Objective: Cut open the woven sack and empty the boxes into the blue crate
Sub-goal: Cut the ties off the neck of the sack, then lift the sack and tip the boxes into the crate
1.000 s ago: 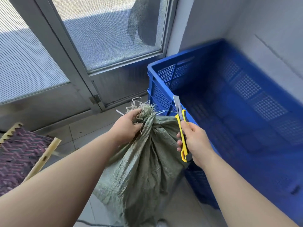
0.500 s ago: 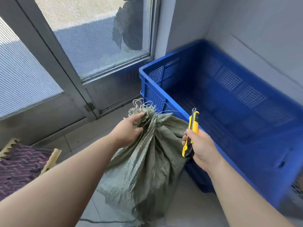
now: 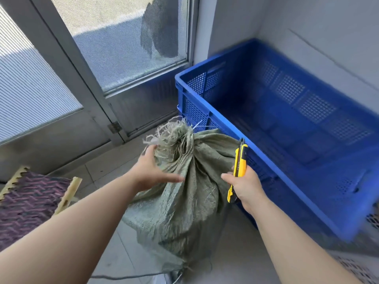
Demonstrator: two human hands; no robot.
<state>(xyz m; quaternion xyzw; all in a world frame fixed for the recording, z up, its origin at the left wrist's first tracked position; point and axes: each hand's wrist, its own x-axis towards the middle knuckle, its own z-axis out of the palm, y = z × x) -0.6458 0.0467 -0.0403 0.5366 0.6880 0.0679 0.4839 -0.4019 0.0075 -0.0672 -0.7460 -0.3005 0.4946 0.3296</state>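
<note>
A grey-green woven sack [image 3: 180, 201] stands upright on the floor, its frayed neck [image 3: 176, 136] gathered and tied at the top. My left hand [image 3: 151, 171] is against the sack's left side just below the neck, fingers spread and holding nothing. My right hand [image 3: 244, 185] grips a yellow and black utility knife [image 3: 239, 167] at the sack's right side, its tip pointing up; no blade shows. The blue crate [image 3: 231, 128] with perforated walls stands right of the sack, with nothing in it. The boxes are hidden inside the sack.
A metal-framed glass door [image 3: 114, 58] stands behind the sack. A purple woven mat on a wooden frame [image 3: 30, 199] lies at the left. Grey walls [image 3: 317, 27] close the corner behind the crate. Pale floor tiles [image 3: 106, 169] surround the sack.
My left hand has let go of the sack's neck and now lies open against its side. My right hand with the knife has moved lower beside the sack. The knife's blade, out a second ago, no longer shows.
</note>
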